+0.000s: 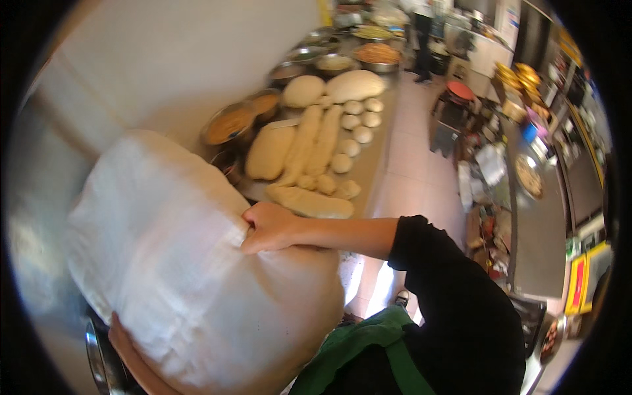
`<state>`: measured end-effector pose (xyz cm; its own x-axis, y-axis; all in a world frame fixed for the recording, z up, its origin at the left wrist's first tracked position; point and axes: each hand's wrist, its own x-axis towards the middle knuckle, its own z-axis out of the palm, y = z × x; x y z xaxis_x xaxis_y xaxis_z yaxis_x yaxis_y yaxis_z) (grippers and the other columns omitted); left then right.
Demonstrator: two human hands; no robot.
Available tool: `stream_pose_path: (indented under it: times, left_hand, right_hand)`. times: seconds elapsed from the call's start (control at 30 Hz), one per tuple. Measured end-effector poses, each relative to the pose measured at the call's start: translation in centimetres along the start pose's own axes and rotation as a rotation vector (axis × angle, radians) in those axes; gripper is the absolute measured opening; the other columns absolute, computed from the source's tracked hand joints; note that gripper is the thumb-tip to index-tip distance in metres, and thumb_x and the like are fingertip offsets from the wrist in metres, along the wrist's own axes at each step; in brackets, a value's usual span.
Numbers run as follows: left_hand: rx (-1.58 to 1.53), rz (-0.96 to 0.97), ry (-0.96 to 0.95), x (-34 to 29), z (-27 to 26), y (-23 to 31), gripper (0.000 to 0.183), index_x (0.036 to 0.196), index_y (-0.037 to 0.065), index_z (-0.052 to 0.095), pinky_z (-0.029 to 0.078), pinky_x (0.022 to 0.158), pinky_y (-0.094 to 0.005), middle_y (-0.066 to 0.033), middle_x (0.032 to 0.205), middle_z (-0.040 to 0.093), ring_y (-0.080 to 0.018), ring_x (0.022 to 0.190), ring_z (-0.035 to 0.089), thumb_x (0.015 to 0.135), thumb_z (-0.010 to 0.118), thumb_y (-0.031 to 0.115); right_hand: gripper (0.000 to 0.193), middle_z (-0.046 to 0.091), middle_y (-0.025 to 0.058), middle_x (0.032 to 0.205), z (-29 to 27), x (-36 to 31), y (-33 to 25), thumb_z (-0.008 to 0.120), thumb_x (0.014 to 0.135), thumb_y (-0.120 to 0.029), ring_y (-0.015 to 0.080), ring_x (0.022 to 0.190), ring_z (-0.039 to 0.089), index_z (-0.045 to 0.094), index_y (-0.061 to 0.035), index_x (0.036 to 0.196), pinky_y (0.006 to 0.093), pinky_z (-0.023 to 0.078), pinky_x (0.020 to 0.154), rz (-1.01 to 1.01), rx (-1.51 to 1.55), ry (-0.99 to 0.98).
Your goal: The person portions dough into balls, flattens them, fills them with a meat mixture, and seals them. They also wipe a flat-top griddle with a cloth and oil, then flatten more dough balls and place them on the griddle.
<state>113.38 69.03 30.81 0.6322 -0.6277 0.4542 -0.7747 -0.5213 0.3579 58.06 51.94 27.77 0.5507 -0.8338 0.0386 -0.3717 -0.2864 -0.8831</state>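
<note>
A large white cloth (164, 243), bulging like a sack, fills the left and lower middle of the view. My right hand (270, 228) is closed in a fist around a gathered fold of it. Low on the left, my left hand (120, 336) grips the cloth's edge, with its fingers partly hidden. Just beyond my right hand, a long flat piece of dough (313, 201) lies on the metal table (374, 168). Long dough strips (304, 145), a thick dough slab (270, 151) and several round dough balls (351, 122) lie behind it.
Bowls of orange-brown filling (229, 124) stand along the wall, with more bowls (377, 54) farther back. Two big dough lumps (355, 85) lie near them. Across the tiled floor (411, 158) are a red-topped stool (459, 91) and a cluttered counter (536, 243). Another person (422, 39) stands at the back.
</note>
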Motion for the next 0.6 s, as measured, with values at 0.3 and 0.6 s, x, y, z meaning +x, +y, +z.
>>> stream_pose_path:
  times: [0.3,0.6]
  left_hand:
    - [-0.179,0.5,-0.113,-10.4,3.1,33.3,0.055,0.129,-0.009,0.054,0.046,0.095,-0.0388,-0.0311,0.121,0.06,-0.0367,0.109,0.06,0.098,0.055,0.037]
    - [-0.845,0.891,-0.611,-38.2,14.7,76.3,0.054,0.127,-0.007,0.054,0.043,0.099,-0.0359,-0.0204,0.122,0.062,-0.0266,0.111,0.058,0.097,0.061,0.036]
  right_hand:
    - [0.035,0.067,0.0159,0.08,-17.4,-27.3,15.7,0.07,0.064,-0.025,0.0266,0.075,0.065,0.068,-0.0034,0.09,0.0382,0.049,0.068,0.075,0.065,0.542]
    - [0.031,0.071,0.009,0.083,-21.2,-60.6,21.9,0.069,0.072,-0.014,0.0161,0.082,0.066,0.07,-0.0017,0.1,0.0328,0.053,0.074,0.511,0.368,1.285]
